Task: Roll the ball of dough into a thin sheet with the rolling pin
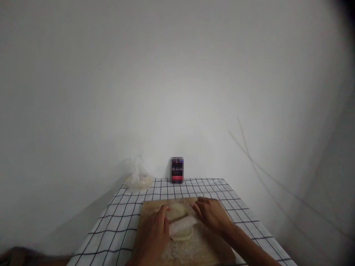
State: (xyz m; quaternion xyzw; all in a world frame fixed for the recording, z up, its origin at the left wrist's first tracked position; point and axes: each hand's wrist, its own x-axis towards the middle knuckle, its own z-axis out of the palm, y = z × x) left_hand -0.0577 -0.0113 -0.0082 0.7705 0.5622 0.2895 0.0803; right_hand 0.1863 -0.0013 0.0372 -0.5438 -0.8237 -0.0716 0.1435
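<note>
A flattened round of pale dough lies on a floury wooden board. Across its middle rests a light rolling pin, slanting up to the right, with dough showing on both sides of it. My left hand is at the pin's left end, fingers curled and thumb side up. At the other end, the fingers of my right hand bend over the pin. Both hands cover the pin's tips. Loose flour is scattered over the board's near part.
A black-and-white checked cloth covers the table. At its back left sits a clear plastic bag with pale contents. A blurred dark upright object stands at the back, near the white wall. Thin cables show at right.
</note>
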